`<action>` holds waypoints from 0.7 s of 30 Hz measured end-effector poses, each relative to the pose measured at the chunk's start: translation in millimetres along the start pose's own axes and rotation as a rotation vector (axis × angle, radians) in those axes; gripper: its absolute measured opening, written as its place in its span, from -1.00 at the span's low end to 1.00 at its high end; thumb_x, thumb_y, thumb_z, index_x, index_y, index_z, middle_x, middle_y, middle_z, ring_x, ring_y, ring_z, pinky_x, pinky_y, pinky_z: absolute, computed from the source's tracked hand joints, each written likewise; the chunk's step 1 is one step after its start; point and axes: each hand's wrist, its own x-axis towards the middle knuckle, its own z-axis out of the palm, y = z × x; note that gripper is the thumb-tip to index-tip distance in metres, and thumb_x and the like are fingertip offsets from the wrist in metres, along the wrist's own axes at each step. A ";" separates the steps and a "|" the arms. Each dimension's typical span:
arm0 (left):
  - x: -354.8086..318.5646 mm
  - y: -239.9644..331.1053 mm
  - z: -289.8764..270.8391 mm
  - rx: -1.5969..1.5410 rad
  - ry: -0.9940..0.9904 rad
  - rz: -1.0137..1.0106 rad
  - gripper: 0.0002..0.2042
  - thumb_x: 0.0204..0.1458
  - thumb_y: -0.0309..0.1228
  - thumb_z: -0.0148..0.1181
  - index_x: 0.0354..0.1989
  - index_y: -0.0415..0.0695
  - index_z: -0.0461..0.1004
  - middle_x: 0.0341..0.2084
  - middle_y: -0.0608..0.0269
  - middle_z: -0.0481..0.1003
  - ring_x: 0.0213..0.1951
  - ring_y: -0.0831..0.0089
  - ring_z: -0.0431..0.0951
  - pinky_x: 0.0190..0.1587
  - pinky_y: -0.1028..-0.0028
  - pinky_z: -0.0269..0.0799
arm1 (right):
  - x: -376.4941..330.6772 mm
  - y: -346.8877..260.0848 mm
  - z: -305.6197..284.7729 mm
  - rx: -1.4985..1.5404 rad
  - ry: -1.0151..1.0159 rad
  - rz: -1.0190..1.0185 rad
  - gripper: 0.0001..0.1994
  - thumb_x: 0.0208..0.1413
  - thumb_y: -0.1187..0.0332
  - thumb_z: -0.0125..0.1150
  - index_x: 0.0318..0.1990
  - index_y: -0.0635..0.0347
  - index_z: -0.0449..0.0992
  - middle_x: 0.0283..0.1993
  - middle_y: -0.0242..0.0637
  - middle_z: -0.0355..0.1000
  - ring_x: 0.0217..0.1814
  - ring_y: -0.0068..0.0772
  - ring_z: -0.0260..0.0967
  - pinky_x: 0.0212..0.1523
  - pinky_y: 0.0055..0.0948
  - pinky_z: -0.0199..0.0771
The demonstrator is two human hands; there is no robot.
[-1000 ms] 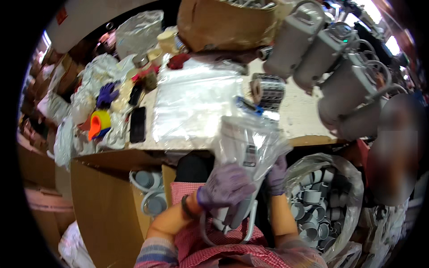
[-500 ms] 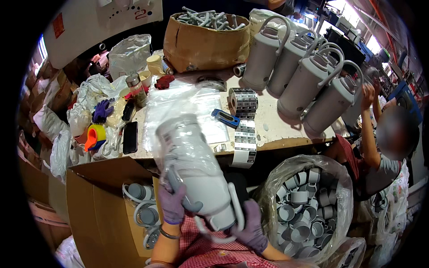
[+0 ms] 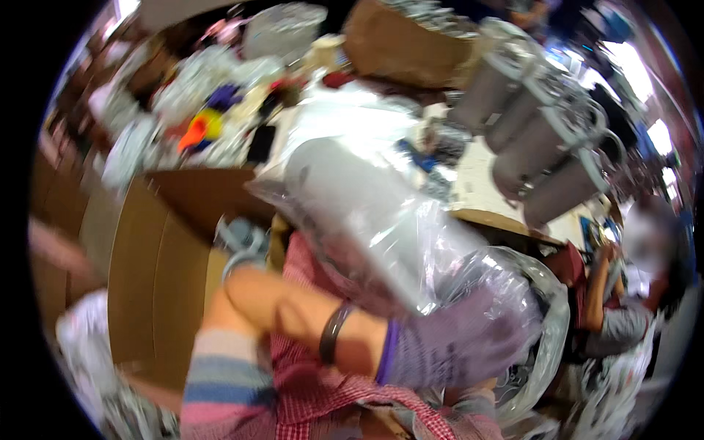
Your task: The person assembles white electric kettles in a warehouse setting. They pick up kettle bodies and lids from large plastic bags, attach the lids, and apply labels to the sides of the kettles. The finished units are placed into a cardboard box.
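A large light-grey vacuum flask (image 3: 345,198) lies slanted across my front inside a clear plastic bag (image 3: 433,249), its base toward the upper left. My left arm reaches across to the right, and the purple-gloved left hand (image 3: 462,341) is closed on the bag at the flask's lower right end. Its fingers are partly blurred under the shiny film. My right hand is hidden behind the left one; only a bit of its wrist and sleeve shows below. The flask's handle end is covered by bag and glove.
Several grey flasks (image 3: 543,150) stand at the table's right. A cardboard box (image 3: 150,279) with grey parts is at left, and a lined bin (image 3: 554,367) at right. A brown carton (image 3: 403,51), a label roll (image 3: 447,139) and a phone (image 3: 261,144) are on the table. Another person (image 3: 616,315) sits at far right.
The bagged flask has tilted further, its lower end swinging right. My left hand has left the flask's left side and crossed over to its lower right end. The whole view has shifted and blurred.
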 end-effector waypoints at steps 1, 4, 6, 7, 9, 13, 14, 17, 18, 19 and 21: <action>-6.7 -6.8 -16.3 0.155 0.076 -0.077 -0.64 0.00 -0.25 0.12 -0.01 -0.06 0.42 -0.14 0.20 0.42 -0.18 0.30 0.46 -0.38 0.30 0.46 | 11.3 -6.5 -12.9 -0.002 0.002 -0.047 -0.49 0.16 0.08 0.05 0.09 0.35 0.34 0.05 -0.07 0.33 0.11 -0.10 0.28 0.11 -0.20 0.25; -44.1 -25.1 -90.5 0.106 0.099 -0.226 -0.66 0.05 -0.28 0.11 0.01 -0.08 0.41 -0.21 0.17 0.48 -0.24 0.28 0.52 -0.44 0.37 0.49 | 43.7 -16.8 -41.8 0.085 -0.073 -0.172 -0.36 0.22 -0.04 -0.05 0.21 0.40 0.26 0.18 0.01 0.29 0.24 -0.04 0.24 0.23 -0.16 0.23; -97.7 -28.5 -145.4 0.143 -0.014 -0.400 -0.64 0.07 -0.26 0.10 0.03 -0.08 0.41 -0.21 0.14 0.49 -0.24 0.27 0.53 -0.40 0.38 0.49 | 56.9 -6.2 -44.8 0.128 -0.103 -0.248 -0.27 0.26 -0.12 -0.11 0.29 0.44 0.21 0.27 0.06 0.26 0.32 0.00 0.22 0.31 -0.13 0.21; -122.5 -45.9 -165.1 0.146 -0.039 -0.446 -0.64 0.08 -0.24 0.10 0.04 -0.07 0.40 -0.21 0.13 0.50 -0.24 0.26 0.54 -0.38 0.38 0.49 | 55.6 3.7 -52.0 0.054 0.026 -0.233 -0.30 0.26 -0.06 -0.10 0.30 0.43 0.20 0.30 0.05 0.25 0.34 -0.01 0.20 0.34 -0.13 0.16; -192.7 -3.9 -234.8 0.322 -0.150 -0.757 -0.63 0.09 -0.21 0.09 0.06 -0.06 0.39 -0.20 0.10 0.51 -0.23 0.25 0.55 -0.34 0.39 0.50 | 61.4 40.6 -41.3 0.252 0.062 -0.100 -0.36 0.28 0.03 -0.12 0.31 0.41 0.20 0.33 0.04 0.23 0.36 -0.04 0.18 0.38 -0.12 0.10; -344.5 85.6 -318.5 0.620 -0.252 -1.315 -0.60 0.13 -0.15 0.07 0.10 -0.05 0.38 -0.19 0.04 0.53 -0.22 0.23 0.58 -0.26 0.41 0.51 | 46.9 95.7 -13.4 0.287 -0.243 0.289 -0.47 0.30 0.11 -0.11 0.25 0.36 0.30 0.26 -0.03 0.29 0.32 -0.11 0.22 0.36 -0.16 0.12; -381.9 105.0 -327.8 0.678 -0.260 -1.414 -0.59 0.14 -0.14 0.07 0.11 -0.05 0.37 -0.19 0.03 0.54 -0.22 0.22 0.58 -0.23 0.42 0.51 | 38.6 107.8 -5.5 0.303 -0.260 0.348 -0.49 0.30 0.13 -0.11 0.24 0.35 0.32 0.24 -0.06 0.32 0.31 -0.14 0.24 0.33 -0.18 0.15; -510.4 160.0 -312.2 0.823 -0.295 -1.592 -0.57 0.17 -0.10 0.05 0.14 -0.04 0.36 -0.18 -0.01 0.56 -0.22 0.21 0.60 -0.17 0.43 0.52 | 28.7 138.0 33.4 0.644 -0.473 0.491 -0.58 0.34 0.21 -0.16 0.19 0.30 0.36 0.18 -0.12 0.38 0.26 -0.20 0.29 0.23 -0.20 0.23; -557.7 168.3 -286.3 0.798 -0.237 -1.683 -0.56 0.18 -0.08 0.05 0.15 -0.03 0.36 -0.18 -0.03 0.56 -0.21 0.20 0.61 -0.15 0.44 0.52 | 26.5 145.6 49.4 0.706 -0.500 0.567 -0.57 0.32 0.19 -0.13 0.20 0.29 0.36 0.19 -0.14 0.37 0.26 -0.21 0.29 0.26 -0.22 0.21; -582.8 166.2 -243.8 0.454 0.083 -2.091 -0.56 0.21 -0.04 -0.04 0.16 -0.02 0.34 -0.15 -0.04 0.55 -0.20 0.14 0.60 -0.12 0.35 0.51 | 24.7 141.8 68.5 0.666 -0.518 0.585 -0.56 0.32 0.18 -0.12 0.20 0.28 0.36 0.20 -0.14 0.36 0.27 -0.21 0.29 0.28 -0.21 0.20; -686.4 219.0 -164.3 0.820 0.047 -2.296 -0.51 0.25 0.03 -0.24 0.10 -0.07 0.36 -0.15 -0.11 0.53 -0.17 -0.07 0.55 -0.06 0.12 0.46 | 15.4 144.7 109.2 0.701 -0.585 0.634 -0.55 0.30 0.16 -0.09 0.21 0.27 0.36 0.22 -0.16 0.35 0.27 -0.21 0.28 0.30 -0.21 0.19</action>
